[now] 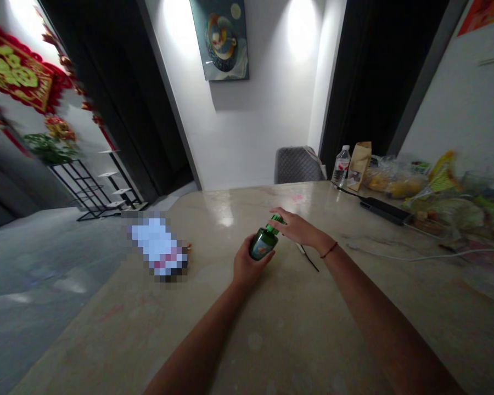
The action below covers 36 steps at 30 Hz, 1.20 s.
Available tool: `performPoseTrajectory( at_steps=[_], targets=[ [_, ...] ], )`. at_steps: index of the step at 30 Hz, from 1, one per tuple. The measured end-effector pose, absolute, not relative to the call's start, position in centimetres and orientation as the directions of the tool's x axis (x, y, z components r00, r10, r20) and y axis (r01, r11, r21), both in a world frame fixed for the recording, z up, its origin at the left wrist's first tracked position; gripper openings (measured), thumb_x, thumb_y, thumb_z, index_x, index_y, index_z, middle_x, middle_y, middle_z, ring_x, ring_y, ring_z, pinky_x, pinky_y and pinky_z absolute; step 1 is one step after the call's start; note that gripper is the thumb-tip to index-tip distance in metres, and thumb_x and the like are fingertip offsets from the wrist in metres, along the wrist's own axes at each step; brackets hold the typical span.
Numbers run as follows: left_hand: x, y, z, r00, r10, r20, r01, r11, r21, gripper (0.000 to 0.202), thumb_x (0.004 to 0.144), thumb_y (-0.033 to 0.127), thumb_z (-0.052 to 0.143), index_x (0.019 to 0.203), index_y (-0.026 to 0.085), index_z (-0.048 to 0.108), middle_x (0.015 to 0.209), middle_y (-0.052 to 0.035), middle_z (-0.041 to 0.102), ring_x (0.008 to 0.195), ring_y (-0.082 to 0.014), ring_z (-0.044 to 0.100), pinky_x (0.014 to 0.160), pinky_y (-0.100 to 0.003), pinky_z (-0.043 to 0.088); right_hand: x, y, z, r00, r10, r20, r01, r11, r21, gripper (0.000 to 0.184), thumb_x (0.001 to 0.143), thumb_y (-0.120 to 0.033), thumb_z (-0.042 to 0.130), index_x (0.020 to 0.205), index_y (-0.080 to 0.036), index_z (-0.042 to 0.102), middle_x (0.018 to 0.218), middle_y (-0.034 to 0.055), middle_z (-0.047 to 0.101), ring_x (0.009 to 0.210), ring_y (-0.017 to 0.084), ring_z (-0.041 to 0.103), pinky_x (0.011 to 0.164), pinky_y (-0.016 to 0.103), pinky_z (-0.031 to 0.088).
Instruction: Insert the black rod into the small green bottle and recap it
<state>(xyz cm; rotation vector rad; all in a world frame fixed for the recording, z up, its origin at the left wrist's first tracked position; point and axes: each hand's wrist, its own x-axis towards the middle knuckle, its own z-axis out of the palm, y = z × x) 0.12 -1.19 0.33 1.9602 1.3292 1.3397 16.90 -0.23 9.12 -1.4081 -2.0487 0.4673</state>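
Note:
A small dark green bottle (pixel 263 242) with a label lies tilted in my left hand (pixel 247 266), which is wrapped round its lower body just above the beige table (pixel 271 329). My right hand (pixel 298 227) is closed on the bottle's green cap (pixel 275 224) at the far end, fingers curled over it. A red cord circles my right wrist. A thin black cable (pixel 310 260) lies on the table just right of the bottle.
Along the table's right side lie a water bottle (pixel 341 165), a brown paper bag (pixel 358 164), a black power strip (pixel 385 211), a white cable and several plastic food bags (pixel 444 203). A grey chair (pixel 298 164) stands at the far end. A blurred-out object (pixel 158 247) sits left.

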Motion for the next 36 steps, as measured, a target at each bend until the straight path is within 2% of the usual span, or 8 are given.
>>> performPoseTrajectory(
  at_steps=[4, 9, 14, 22, 27, 32, 36],
  targets=[
    [0.1, -1.2, 0.3, 0.087, 0.879, 0.470, 0.480, -0.450, 0.753, 0.058, 0.062, 0.043, 0.067, 0.113, 0.021, 0.049, 0.102, -0.0047, 0.062, 0.090, -0.0183, 0.060, 0.081, -0.032, 0.047, 16.5, -0.1, 9.0, -0.072, 0.967, 0.246, 0.837, 0.193, -0.512, 0.048, 0.083, -0.056, 0.034, 0.109, -0.020, 0.051, 0.100, 0.0094, 0.063, 0.093, 0.022, 0.057, 0.079, 0.032, 0.040],
    [0.2, -1.3, 0.3, 0.085, 0.884, 0.459, 0.457, -0.444, 0.771, 0.058, 0.062, 0.042, 0.067, 0.113, 0.021, 0.049, 0.102, -0.0051, 0.062, 0.091, -0.0190, 0.059, 0.082, -0.034, 0.046, 15.9, -0.4, 9.1, 0.018, 0.974, 0.225, 0.904, 0.080, -0.420, 0.050, 0.080, -0.062, 0.032, 0.095, -0.021, 0.058, 0.088, 0.0087, 0.066, 0.083, 0.022, 0.060, 0.068, 0.030, 0.041],
    [0.2, -1.3, 0.4, 0.093, 0.887, 0.453, 0.434, -0.446, 0.783, 0.058, 0.061, 0.041, 0.067, 0.112, 0.021, 0.049, 0.103, -0.0054, 0.062, 0.092, -0.0199, 0.059, 0.083, -0.034, 0.046, 16.0, -0.3, 9.1, -0.012, 0.975, 0.220, 0.891, 0.111, -0.441, 0.046, 0.081, -0.059, 0.035, 0.094, -0.022, 0.058, 0.089, 0.0081, 0.066, 0.083, 0.022, 0.059, 0.066, 0.028, 0.039],
    [0.2, -1.3, 0.4, 0.086, 0.883, 0.461, 0.414, -0.453, 0.790, 0.058, 0.060, 0.039, 0.069, 0.111, 0.020, 0.051, 0.102, -0.0055, 0.062, 0.091, -0.0200, 0.059, 0.083, -0.035, 0.046, 16.7, 0.3, 8.6, -0.119, 0.965, 0.235, 0.811, 0.231, -0.538, 0.032, 0.082, -0.046, 0.042, 0.097, -0.021, 0.056, 0.094, 0.0059, 0.065, 0.085, 0.018, 0.058, 0.073, 0.027, 0.040],
    [0.2, -1.3, 0.4, 0.097, 0.882, 0.460, 0.423, -0.455, 0.783, 0.058, 0.061, 0.040, 0.068, 0.113, 0.020, 0.050, 0.102, -0.0055, 0.062, 0.091, -0.0195, 0.059, 0.082, -0.034, 0.046, 17.0, 0.0, 8.8, -0.173, 0.957, 0.232, 0.746, 0.281, -0.604, 0.029, 0.080, -0.035, 0.045, 0.104, -0.019, 0.052, 0.089, 0.0043, 0.063, 0.071, 0.013, 0.057, 0.068, 0.025, 0.042],
    [0.2, -1.3, 0.4, 0.084, 0.883, 0.461, 0.429, -0.450, 0.783, 0.057, 0.060, 0.039, 0.068, 0.111, 0.020, 0.051, 0.102, -0.0054, 0.062, 0.091, -0.0197, 0.059, 0.082, -0.034, 0.046, 17.2, 0.0, 8.8, -0.224, 0.942, 0.249, 0.668, 0.334, -0.665, 0.033, 0.076, -0.028, 0.049, 0.107, -0.016, 0.050, 0.093, 0.0050, 0.061, 0.067, 0.011, 0.056, 0.065, 0.023, 0.044],
    [0.2, -1.3, 0.5, 0.082, 0.883, 0.462, 0.422, -0.451, 0.787, 0.058, 0.060, 0.039, 0.068, 0.112, 0.020, 0.050, 0.103, -0.0054, 0.062, 0.092, -0.0198, 0.059, 0.083, -0.034, 0.045, 17.2, 0.0, 8.9, -0.226, 0.947, 0.229, 0.638, 0.321, -0.700, 0.034, 0.078, -0.031, 0.049, 0.109, -0.017, 0.048, 0.095, 0.0063, 0.060, 0.065, 0.011, 0.056, 0.061, 0.023, 0.044]
  ],
)
